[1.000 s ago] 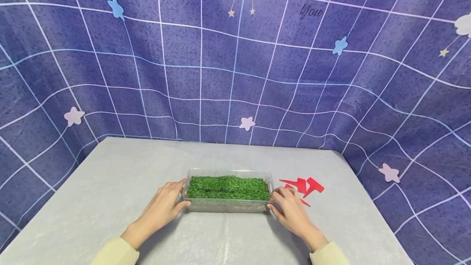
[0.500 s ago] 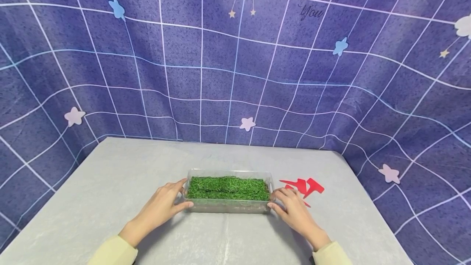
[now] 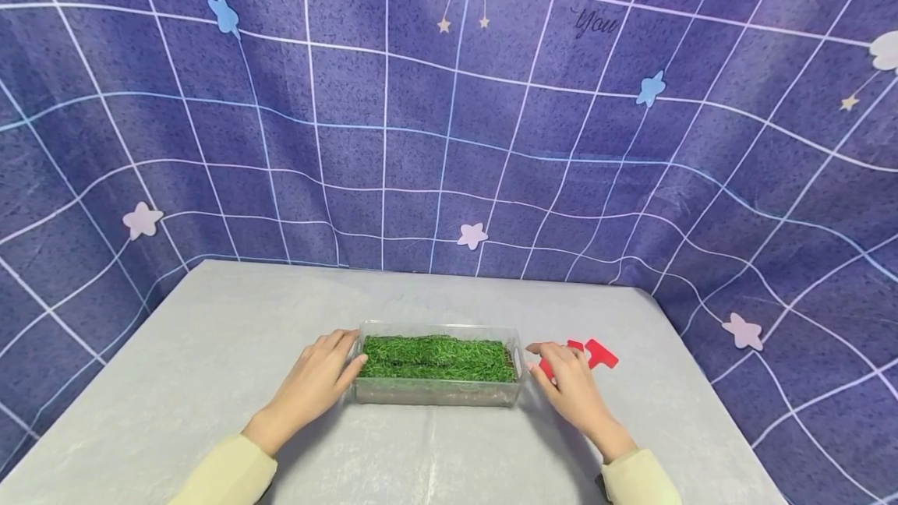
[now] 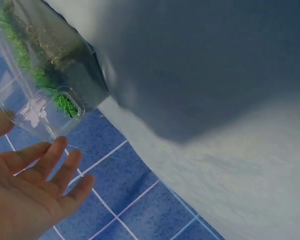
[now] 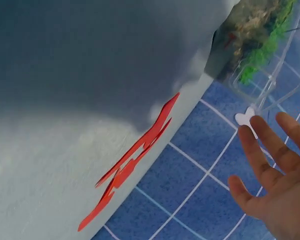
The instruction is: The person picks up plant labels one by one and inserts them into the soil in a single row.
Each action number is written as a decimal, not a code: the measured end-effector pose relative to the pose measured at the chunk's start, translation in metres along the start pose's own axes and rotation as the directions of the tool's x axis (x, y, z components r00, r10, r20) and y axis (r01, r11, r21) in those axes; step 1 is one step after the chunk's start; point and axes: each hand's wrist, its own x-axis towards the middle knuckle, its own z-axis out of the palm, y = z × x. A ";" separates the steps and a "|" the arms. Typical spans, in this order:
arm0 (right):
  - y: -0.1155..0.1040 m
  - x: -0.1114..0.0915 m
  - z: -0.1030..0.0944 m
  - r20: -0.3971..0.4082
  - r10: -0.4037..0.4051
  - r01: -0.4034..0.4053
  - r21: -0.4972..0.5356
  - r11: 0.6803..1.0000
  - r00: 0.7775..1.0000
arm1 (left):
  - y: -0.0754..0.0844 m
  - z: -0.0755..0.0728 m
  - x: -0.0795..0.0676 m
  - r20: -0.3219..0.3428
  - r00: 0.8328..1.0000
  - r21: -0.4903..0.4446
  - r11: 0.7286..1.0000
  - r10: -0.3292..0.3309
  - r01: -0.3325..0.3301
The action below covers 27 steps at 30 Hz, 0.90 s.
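A clear plastic box (image 3: 435, 393) with handle holes in its ends holds green grass (image 3: 438, 357) over brownish material. At the box's left end is my left hand (image 3: 316, 376), its fingers fairly straight and its thumb by the near corner; whether it touches the rim I cannot tell. In the left wrist view that hand (image 4: 45, 185) looks relaxed and grips nothing. My right hand (image 3: 568, 388) hovers just off the box's right end, apart from it, partly covering several red T-shaped plant labels (image 3: 601, 354). The right wrist view shows this hand (image 5: 280, 170) with spread fingers, holding nothing.
The box stands on a table with a pale grey cover (image 3: 281, 302). The red labels lie flat to its right. A purple-blue curtain (image 3: 337, 146) with grid lines and stars hangs behind the table and along both sides.
Both hands have loosened from the box's ends. My right hand has drawn a little to the right, over the red labels; my left thumb has lifted higher. The box stays in place.
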 end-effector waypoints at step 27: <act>0.044 0.009 0.010 0.159 0.136 -0.107 -0.176 0.979 0.978 | 0.003 0.017 0.022 -0.039 0.998 0.061 0.997 -0.042 0.045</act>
